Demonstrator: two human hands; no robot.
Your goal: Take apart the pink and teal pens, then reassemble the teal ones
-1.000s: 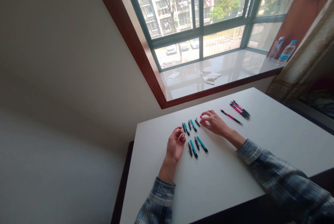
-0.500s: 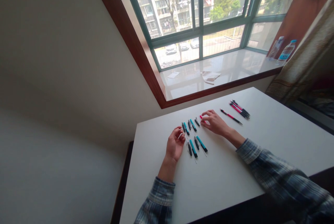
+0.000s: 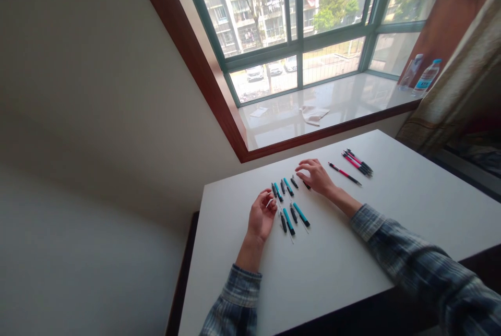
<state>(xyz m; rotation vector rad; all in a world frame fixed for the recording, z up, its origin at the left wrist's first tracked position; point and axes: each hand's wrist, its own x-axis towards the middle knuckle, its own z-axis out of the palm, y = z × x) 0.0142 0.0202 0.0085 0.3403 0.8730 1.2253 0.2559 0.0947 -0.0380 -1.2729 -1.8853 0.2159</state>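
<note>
Fingers of the right hand (image 3: 316,177) arch apart above a dark barrel (image 3: 306,186); left hand (image 3: 262,217) curls just left of the teal tubes (image 3: 288,219), grip too small to tell. Laying-out seems underway; placing calls for a fine pinch.

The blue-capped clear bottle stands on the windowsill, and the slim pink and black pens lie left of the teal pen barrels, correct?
Not left: the head view shows the slim pink and black pens lying right of the teal pen barrels. The rest is correct.
</note>
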